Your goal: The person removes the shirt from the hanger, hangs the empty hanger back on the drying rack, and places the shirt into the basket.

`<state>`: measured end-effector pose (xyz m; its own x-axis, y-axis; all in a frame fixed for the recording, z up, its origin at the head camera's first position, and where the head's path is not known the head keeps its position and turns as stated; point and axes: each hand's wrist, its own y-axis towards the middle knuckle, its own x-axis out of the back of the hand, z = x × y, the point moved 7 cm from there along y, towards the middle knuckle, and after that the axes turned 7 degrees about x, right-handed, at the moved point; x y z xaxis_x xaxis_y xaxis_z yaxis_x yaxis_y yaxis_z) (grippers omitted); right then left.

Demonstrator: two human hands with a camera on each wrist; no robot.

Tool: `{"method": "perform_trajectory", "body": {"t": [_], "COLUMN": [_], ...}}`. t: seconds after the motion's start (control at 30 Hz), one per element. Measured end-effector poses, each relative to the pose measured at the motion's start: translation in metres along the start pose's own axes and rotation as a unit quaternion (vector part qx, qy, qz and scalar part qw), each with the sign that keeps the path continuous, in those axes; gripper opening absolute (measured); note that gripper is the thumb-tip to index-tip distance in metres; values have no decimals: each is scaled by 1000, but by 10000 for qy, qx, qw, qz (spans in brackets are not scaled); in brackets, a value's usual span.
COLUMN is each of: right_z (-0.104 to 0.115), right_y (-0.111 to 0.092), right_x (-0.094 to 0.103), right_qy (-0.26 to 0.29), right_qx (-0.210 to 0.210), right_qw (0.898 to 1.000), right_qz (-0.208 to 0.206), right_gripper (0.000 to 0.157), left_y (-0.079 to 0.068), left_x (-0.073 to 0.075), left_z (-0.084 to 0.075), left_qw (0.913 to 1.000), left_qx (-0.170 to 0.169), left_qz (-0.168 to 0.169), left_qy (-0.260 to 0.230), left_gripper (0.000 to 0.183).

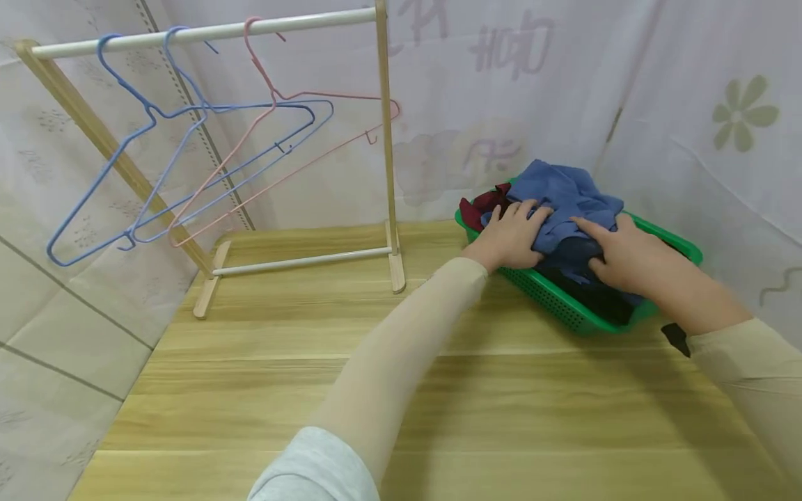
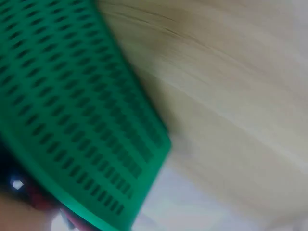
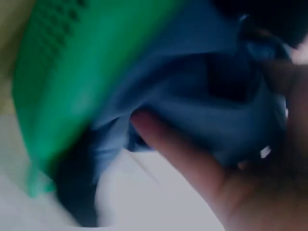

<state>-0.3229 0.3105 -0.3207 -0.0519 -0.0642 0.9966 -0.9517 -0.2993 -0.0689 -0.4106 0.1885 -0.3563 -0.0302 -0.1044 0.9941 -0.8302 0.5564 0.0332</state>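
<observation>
A crumpled blue garment (image 1: 564, 195) is heaped on top of a green plastic basket (image 1: 557, 299) of clothes. On the left side of the heap, my left hand (image 1: 514, 236) grips the blue cloth with bent, spread fingers. My right hand (image 1: 633, 257) holds the same garment from the right, its thumb and fingers on a dark fold. The right wrist view shows a finger (image 3: 178, 149) against the blue fabric, blurred. Dark red cloth (image 1: 482, 207) and black cloth (image 1: 601, 296) also lie in the basket. In the left wrist view the perforated basket wall (image 2: 72, 96) covers most of the hand.
At the left of the wooden table (image 1: 282, 396) stands a small clothes rack (image 1: 388, 139) with a white bar. Two blue hangers (image 1: 81, 202) and a pink hanger (image 1: 216, 170) hang from it. A printed curtain (image 1: 451, 104) backs the table. Some black cloth (image 1: 675, 337) shows near the right wrist.
</observation>
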Motion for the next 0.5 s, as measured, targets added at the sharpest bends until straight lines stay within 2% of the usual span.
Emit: {"method": "perform_trajectory", "body": {"t": [0.03, 0.1, 0.23, 0.37, 0.5], "right_z": [-2, -5, -8, -13, -16], "right_y": [2, 7, 13, 14, 7], "right_x": [-9, -24, -42, -43, -26], "right_qy": [-14, -90, -74, 134, 478], "right_qx": [82, 334, 603, 405, -208], "right_qw": [9997, 9980, 9951, 9943, 9931], "right_qz": [240, 526, 781, 982, 1046], "right_gripper": [72, 68, 66, 70, 80], "left_y": [0, -1, -1, 1, -2], "left_x": [-6, -16, -24, -22, -11], "left_z": [0, 0, -1, -4, -5], "left_qw": [9991, 9956, 9925, 9910, 9928], "left_qx": [42, 184, 590, 885, 915], "left_qz": [130, 428, 796, 696, 260], "left_qy": [409, 809, 723, 719, 724], "left_gripper": [75, 79, 90, 87, 86]}}
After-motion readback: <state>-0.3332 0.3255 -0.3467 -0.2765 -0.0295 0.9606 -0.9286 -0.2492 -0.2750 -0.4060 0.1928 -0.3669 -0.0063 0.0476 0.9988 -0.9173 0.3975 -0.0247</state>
